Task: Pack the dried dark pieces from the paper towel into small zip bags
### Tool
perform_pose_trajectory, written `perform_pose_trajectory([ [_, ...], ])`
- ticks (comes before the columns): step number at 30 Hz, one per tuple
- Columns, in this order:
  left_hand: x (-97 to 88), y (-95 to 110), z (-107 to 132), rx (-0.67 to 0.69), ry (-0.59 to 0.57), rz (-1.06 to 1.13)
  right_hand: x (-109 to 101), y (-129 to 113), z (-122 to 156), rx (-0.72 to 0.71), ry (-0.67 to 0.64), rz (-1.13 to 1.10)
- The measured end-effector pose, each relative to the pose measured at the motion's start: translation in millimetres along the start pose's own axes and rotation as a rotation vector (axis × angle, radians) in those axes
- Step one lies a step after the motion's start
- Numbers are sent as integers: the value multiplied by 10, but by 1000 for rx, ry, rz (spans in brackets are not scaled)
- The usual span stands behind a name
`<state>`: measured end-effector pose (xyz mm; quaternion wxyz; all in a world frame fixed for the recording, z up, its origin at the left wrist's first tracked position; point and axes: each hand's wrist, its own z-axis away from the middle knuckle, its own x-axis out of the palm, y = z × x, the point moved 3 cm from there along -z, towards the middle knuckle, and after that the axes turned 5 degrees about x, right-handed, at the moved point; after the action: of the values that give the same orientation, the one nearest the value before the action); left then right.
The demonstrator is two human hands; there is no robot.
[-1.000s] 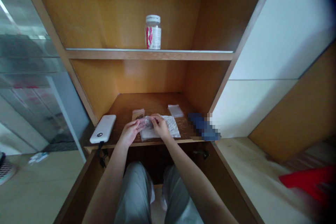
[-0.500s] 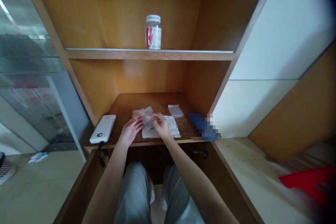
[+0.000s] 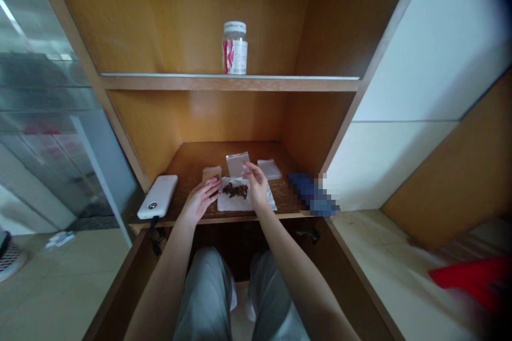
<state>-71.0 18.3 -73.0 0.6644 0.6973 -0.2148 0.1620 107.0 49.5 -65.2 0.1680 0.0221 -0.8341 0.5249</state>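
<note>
Two hands at a heap of dark bits (image 3: 236, 190)

The dark bits lie loose on a white paper (image 3: 230, 203) near the front edge of the lower shelf (image 3: 192, 157). The right hand (image 3: 257, 187) is at 3 o'clock of the heap. Its thumb and fingertips pinch the lower corner of a small clear bag (image 3: 237, 163), which is lifted at 12 o'clock of the heap and looks empty. The left hand (image 3: 201, 198) lies at 9 o'clock, fingers loosely stretched and holding nothing, their tips at the paper's left edge. A tan packet (image 3: 210, 172) rests at 11 o'clock of the heap, just beyond the left fingertips. A second clear bag (image 3: 269, 168) lies flat at 1 o'clock, behind the right hand. A white power bank (image 3: 158, 196) sits well off at 9 o'clock, on the shelf's front left corner, and a blurred blue thing (image 3: 312, 193) lies at 3 o'clock. A white-capped jar (image 3: 234, 49) stands on the upper shelf (image 3: 160, 83).
</note>
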Motion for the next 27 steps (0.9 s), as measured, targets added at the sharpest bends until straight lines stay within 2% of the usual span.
perform_pose_trajectory([
  [3, 10, 12, 8, 3, 8, -7, -92, -5, -138, 65, 35, -90],
  [6, 16, 20, 22, 2, 16, 7, -289, -21, -323, 49, 96, -78],
  [10, 21, 26, 33, 8, 20, 29, -648, 78, -598, 17, 184, 150],
  [15, 20, 22, 25, 12, 6, 31, -951, 261, -846, -17, 163, 548],
  [19, 18, 20, 23, 15, -5, 30, -1010, 295, -905, -5, 134, 740],
  [23, 12, 20, 26, 16, 1, 33, -954, 218, -850, -56, 73, 1019],
  [27, 10, 21, 23, 22, -1, 39, -862, 89, -718, -65, 126, 1263],
])
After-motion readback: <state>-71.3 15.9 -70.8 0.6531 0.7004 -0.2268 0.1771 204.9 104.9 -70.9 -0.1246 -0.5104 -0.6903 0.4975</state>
